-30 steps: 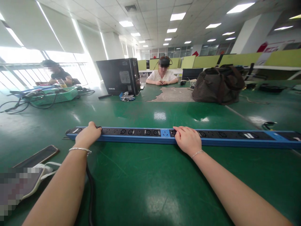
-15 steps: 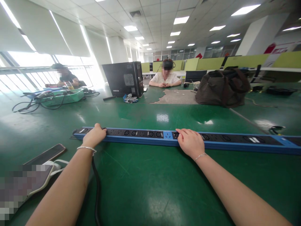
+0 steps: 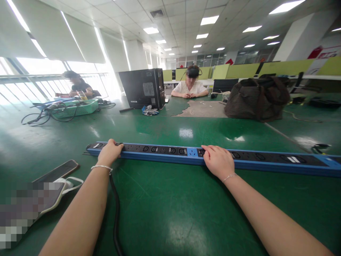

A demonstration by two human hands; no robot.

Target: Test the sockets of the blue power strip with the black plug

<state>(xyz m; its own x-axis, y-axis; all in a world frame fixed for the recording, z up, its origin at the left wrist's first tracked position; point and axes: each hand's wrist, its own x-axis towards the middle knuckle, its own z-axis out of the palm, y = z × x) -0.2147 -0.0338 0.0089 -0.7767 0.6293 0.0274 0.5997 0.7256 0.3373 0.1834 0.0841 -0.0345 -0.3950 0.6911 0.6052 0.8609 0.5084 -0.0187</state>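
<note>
A long blue-and-black power strip [image 3: 160, 150] lies across the table, with rows of sockets and one bright blue socket face. Near its left end, my left hand [image 3: 109, 153] is closed on top of the sockets around what looks like a black plug, mostly hidden by the fingers. A black cable [image 3: 116, 217] comes out from under that wrist and runs down toward me. Farther right, my right hand [image 3: 218, 160] is closed over the strip just beside the blue socket face, thumb and fingers gripping its body.
Two phones lie at left, one dark [image 3: 57, 170], one with a white cable [image 3: 73, 183]. Beyond stand a green basket [image 3: 77, 110] with cables, a black computer case [image 3: 142, 89], gloves [image 3: 150, 110] and a brown bag [image 3: 253, 99]. A person [image 3: 189, 87] sits opposite, another [image 3: 78, 85] far left.
The whole view has shifted slightly, so everything sits a little farther right. Both hands keep their places on the power strip.
</note>
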